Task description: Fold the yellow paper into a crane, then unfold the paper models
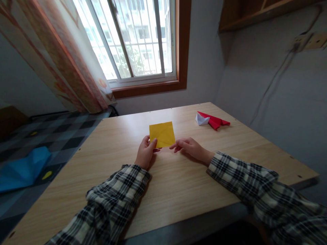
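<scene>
Paper up, held over the tabletop! Left fingers clamp its lower left; right fingers curl at the lower-right corner, pinching or not, can't tell. Steadying looks the step; the next move likely calls for a sure grip there.

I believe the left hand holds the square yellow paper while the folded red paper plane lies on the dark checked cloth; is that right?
Not quite: the head view shows the folded red paper plane on the pale wooden table, not the dark checked cloth; the left hand does hold the square yellow paper.
</scene>
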A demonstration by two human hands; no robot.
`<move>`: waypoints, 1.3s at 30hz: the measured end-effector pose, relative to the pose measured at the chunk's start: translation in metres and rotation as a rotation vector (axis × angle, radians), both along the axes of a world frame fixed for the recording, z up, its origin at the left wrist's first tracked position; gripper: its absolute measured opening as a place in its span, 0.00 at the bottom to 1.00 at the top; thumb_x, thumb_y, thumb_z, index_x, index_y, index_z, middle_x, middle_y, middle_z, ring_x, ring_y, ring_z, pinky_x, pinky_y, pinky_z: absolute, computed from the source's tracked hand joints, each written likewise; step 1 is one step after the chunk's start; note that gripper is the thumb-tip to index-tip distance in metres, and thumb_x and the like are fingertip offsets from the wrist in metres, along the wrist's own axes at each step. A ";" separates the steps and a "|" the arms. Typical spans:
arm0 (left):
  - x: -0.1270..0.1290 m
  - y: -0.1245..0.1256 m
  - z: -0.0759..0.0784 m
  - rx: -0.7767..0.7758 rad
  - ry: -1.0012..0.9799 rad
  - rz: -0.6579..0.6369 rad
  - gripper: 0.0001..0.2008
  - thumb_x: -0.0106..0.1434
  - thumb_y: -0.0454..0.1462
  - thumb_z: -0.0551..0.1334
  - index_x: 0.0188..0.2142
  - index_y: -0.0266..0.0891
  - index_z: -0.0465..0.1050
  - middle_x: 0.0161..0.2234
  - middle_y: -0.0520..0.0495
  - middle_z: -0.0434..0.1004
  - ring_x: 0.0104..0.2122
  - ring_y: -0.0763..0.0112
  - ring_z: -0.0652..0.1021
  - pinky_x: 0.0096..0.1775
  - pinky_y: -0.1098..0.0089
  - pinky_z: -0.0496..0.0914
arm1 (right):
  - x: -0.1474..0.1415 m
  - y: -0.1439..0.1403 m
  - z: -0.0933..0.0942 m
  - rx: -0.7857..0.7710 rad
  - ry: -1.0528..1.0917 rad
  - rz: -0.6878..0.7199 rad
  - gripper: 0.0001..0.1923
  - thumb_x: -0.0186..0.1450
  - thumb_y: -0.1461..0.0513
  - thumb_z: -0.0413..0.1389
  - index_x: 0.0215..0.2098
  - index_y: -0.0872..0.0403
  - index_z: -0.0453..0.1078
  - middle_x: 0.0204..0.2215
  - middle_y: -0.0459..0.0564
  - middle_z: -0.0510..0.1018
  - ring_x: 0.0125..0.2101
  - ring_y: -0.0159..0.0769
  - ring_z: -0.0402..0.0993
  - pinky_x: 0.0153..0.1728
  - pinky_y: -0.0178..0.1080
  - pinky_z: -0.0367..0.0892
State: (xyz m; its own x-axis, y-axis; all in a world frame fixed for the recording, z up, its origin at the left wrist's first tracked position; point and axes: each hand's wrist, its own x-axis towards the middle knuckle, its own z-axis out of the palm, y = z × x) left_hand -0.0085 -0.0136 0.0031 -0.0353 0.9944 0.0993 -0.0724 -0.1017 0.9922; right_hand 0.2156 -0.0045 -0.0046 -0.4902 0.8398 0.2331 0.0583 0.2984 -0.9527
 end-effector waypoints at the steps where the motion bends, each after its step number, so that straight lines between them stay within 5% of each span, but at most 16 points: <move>1: 0.000 0.001 -0.001 0.000 -0.001 0.000 0.22 0.58 0.46 0.68 0.47 0.38 0.68 0.40 0.45 0.81 0.32 0.69 0.80 0.31 0.71 0.73 | 0.000 0.000 -0.001 0.004 -0.003 0.004 0.28 0.70 0.44 0.50 0.41 0.58 0.81 0.33 0.55 0.82 0.34 0.37 0.76 0.40 0.41 0.69; 23: -0.001 0.003 -0.006 -0.007 -0.049 -0.104 0.21 0.56 0.46 0.71 0.45 0.38 0.73 0.38 0.46 0.81 0.32 0.68 0.80 0.32 0.71 0.74 | -0.002 0.000 0.000 0.034 0.014 -0.020 0.19 0.71 0.52 0.53 0.45 0.54 0.80 0.40 0.53 0.81 0.36 0.35 0.74 0.41 0.40 0.69; 39: 0.002 0.001 -0.001 -0.002 -0.014 -0.001 0.16 0.60 0.46 0.66 0.40 0.37 0.74 0.34 0.47 0.79 0.26 0.74 0.76 0.30 0.73 0.72 | -0.004 0.002 0.001 0.048 0.054 -0.084 0.18 0.70 0.52 0.53 0.44 0.54 0.81 0.39 0.53 0.83 0.36 0.36 0.75 0.41 0.41 0.71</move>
State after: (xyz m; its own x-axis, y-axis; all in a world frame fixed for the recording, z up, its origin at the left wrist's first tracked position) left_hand -0.0064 -0.0127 0.0025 -0.0359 0.9946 0.0973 -0.0862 -0.1000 0.9912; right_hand 0.2119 -0.0022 -0.0039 -0.4038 0.8650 0.2980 0.0340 0.3397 -0.9399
